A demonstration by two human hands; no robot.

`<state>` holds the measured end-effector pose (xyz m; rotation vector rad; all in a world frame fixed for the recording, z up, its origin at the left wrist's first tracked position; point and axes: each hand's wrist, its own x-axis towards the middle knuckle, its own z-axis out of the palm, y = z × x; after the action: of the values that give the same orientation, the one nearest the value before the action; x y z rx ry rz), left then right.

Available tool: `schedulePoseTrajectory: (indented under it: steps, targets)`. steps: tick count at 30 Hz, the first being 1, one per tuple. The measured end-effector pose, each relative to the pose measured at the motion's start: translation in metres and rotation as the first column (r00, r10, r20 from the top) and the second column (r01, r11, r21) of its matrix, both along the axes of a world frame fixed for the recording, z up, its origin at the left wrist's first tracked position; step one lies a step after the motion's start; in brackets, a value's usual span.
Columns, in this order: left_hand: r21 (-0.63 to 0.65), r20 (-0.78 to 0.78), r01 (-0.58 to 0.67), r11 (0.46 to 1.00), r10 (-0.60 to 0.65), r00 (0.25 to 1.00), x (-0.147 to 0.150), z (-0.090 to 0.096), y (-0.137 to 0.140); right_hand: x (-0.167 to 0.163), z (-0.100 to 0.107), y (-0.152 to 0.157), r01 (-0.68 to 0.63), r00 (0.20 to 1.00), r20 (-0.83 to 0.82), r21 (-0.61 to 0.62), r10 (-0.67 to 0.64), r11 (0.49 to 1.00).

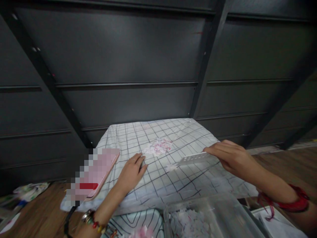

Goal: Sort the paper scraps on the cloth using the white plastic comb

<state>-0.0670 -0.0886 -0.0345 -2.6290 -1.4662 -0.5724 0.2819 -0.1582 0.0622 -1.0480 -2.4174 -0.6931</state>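
My left hand (132, 170) lies with its fingers stretched out on a white cloth with a dark grid (138, 132). A small heap of white and pink paper-like scraps (159, 147) is just beyond its fingertips. My right hand (229, 157) pinches a thin flat whitish strip with a row of small marks or holes (194, 158). The strip is tilted, and its far end is close to a small white scrap (171, 167) on the cloth. Whether the two touch, I cannot tell.
A clear plastic box (213, 205) of shredded whitish scraps stands at the near edge. Beside it is a patterned tray (159, 221) with pink and white pieces. A phone-like pink device (106, 165), partly blurred, lies left. Dark panels (128, 49) rise behind the cloth.
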Motion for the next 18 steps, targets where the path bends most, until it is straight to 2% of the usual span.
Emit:
schedulePoseTrajectory:
  steps: [9,18]
  targets:
    - [-0.001,0.030,0.001,1.000,-0.001,1.000,-0.001,0.000,0.000,-0.014,0.005,0.003,-0.003,1.000,0.030,0.026,0.002,1.000]
    - [0.005,0.039,0.015,1.000,-0.015,0.999,-0.001,0.000,0.000,0.003,0.004,-0.007,0.021,0.997,0.070,0.060,-0.025,0.998]
